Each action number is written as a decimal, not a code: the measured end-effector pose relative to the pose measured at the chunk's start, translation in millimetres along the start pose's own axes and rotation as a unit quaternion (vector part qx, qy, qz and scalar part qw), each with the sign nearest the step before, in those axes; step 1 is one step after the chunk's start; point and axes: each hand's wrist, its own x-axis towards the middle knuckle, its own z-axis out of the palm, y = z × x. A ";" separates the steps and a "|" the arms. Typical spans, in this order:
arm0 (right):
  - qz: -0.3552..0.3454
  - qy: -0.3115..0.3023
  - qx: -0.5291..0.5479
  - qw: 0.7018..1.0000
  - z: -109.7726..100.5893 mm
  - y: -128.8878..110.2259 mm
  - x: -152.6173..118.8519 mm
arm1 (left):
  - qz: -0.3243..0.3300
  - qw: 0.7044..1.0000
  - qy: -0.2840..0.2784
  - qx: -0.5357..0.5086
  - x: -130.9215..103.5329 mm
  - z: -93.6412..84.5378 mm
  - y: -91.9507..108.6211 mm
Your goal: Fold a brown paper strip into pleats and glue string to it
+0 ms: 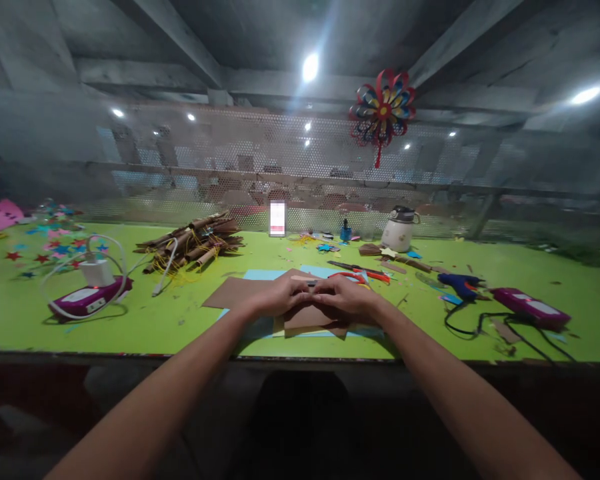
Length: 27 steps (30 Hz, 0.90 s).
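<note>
My left hand (283, 295) and my right hand (347, 295) meet over a stack of brown paper (313, 320). Fingers of both are bent in a pinch, the tips close together around a small grey piece (311, 283) whose kind I cannot make out. Another brown sheet (237, 292) sticks out beyond my left hand. Light blue paper (260, 274) lies underneath, with some pale yellow edges showing. Just past my right hand rest red-handled scissors (375, 273). The fingers hide part of the paper.
A bundle of brown paper rolls (195, 243) lies left, near a purple power strip (90, 297) and colourful stars (55, 243). To the right are a blue glue gun (460, 285), another purple strip (533, 308) and a white jug (398, 230). A phone (277, 219) stands behind.
</note>
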 end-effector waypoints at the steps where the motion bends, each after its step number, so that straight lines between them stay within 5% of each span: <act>1: -0.007 0.003 -0.007 1.000 0.2 -0.1 -0.1 | -0.007 1.000 -0.002 -0.005 0.2 0.4 -1.1; 17: 0.113 0.074 0.026 0.990 -7.4 12.3 -0.8 | -0.098 0.995 -0.001 0.009 -6.1 -11.1 -1.7; 27: 0.114 0.004 0.136 0.984 -10.4 18.7 -6.2 | -0.128 0.992 -0.009 -0.019 -12.6 -19.8 -7.9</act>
